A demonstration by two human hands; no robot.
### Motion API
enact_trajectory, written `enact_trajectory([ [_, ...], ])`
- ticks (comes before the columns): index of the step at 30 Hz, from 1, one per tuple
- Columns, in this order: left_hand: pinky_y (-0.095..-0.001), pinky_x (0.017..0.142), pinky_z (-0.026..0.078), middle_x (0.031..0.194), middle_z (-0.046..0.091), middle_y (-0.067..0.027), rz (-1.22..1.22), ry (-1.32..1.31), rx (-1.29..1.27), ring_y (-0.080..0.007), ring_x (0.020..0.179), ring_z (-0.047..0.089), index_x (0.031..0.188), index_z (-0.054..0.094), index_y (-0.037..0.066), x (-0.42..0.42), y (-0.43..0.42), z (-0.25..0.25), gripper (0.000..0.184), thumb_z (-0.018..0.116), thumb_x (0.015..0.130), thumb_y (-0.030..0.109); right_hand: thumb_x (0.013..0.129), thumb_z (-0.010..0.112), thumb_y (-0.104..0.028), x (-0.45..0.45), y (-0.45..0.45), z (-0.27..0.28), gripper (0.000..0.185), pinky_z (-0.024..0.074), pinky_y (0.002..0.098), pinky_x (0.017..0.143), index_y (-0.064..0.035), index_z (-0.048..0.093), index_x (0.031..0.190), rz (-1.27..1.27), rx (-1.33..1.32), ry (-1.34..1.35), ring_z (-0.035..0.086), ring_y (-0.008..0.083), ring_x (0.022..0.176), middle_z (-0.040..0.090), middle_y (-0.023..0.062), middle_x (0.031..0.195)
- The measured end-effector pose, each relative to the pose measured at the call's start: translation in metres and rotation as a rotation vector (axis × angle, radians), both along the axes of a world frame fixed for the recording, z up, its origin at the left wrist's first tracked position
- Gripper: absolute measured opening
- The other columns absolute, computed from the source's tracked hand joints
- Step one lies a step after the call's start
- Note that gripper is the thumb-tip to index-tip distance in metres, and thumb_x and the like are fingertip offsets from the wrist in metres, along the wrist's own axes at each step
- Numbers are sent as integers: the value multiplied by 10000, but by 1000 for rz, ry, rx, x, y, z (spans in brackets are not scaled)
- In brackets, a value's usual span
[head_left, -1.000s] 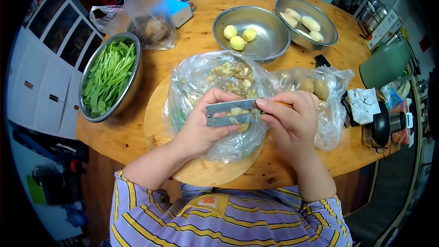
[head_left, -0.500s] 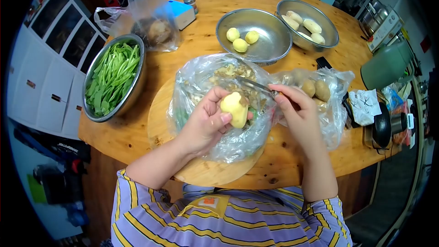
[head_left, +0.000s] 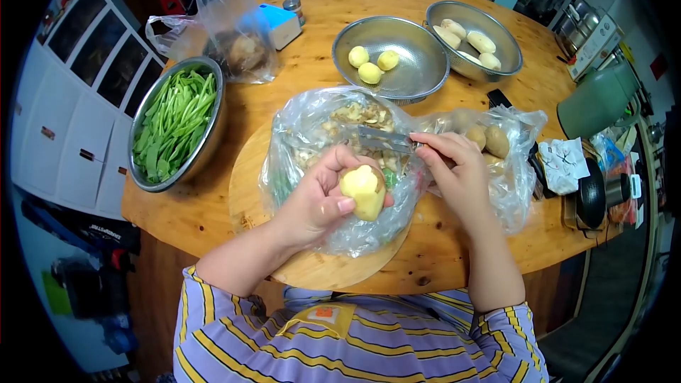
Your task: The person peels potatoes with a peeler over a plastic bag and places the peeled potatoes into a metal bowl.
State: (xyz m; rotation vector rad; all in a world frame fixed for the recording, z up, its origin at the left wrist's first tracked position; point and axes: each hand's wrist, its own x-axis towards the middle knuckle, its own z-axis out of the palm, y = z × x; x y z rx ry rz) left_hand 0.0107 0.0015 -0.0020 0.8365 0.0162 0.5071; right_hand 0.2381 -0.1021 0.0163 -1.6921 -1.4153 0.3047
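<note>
My left hand (head_left: 320,197) is closed around a mostly peeled potato (head_left: 364,196), with a bit of brown skin left near its upper right side. In my right hand (head_left: 454,169) is a peeling knife (head_left: 385,140), its flat metal blade pointing left, just above the potato and apart from it. Below both hands, a clear plastic bag (head_left: 291,131) lies spread open with potato peelings (head_left: 362,115) inside. It rests on a round wooden board (head_left: 248,191). Right of it, unpeeled potatoes (head_left: 496,142) sit in another clear bag (head_left: 521,191).
A colander (head_left: 425,74) holds peeled potatoes (head_left: 369,73); a second colander (head_left: 512,64) holds long pale peeled pieces (head_left: 482,42). Leafy greens (head_left: 177,120) fill a metal bowl (head_left: 219,92) at left. Further back stand a bag (head_left: 241,50) and a blue-white box (head_left: 282,25).
The knife has turned so that its blade shows broadside, and it has moved slightly down and away from the potato. My left hand has tilted the potato and lowered it a little.
</note>
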Motion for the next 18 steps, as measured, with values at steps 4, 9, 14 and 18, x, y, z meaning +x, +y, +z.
enact_trajectory([
  [4, -390, 965, 568, 1238, 634, -127, 81, 127, -95, -269, 1143, 671, 1236, 465, 102, 0, 0, 12, 510, 785, 885, 288, 850, 771, -148, -16, -5, 6, 224, 440, 368, 843, -147, 792, 1074, -33, 202, 112, 642, 234, 883, 720, 27, 914],
  [9, -377, 958, 577, 1274, 616, -127, 104, 157, -106, -255, 1135, 675, 1234, 448, 99, 1, 0, 0, 543, 802, 872, 295, 804, 805, -161, -39, -10, 27, 266, 402, 350, 805, -196, 791, 1067, 18, 369, -353, 625, 200, 869, 711, -18, 921],
  [14, -378, 949, 579, 1241, 620, -127, 20, 108, -112, -265, 1122, 682, 1219, 452, 96, -2, -3, 15, 537, 812, 873, 293, 858, 772, -166, -28, -7, 15, 243, 414, 354, 817, -180, 786, 1100, -38, 247, -217, 626, 207, 862, 714, 6, 912],
  [18, -408, 993, 558, 1280, 616, -155, -35, 37, -91, -293, 1143, 674, 1257, 457, 116, -1, -1, 3, 553, 810, 870, 294, 893, 729, -136, -11, -7, 7, 213, 451, 373, 865, -118, 779, 1100, -39, -69, 353, 646, 229, 882, 724, 45, 916],
])
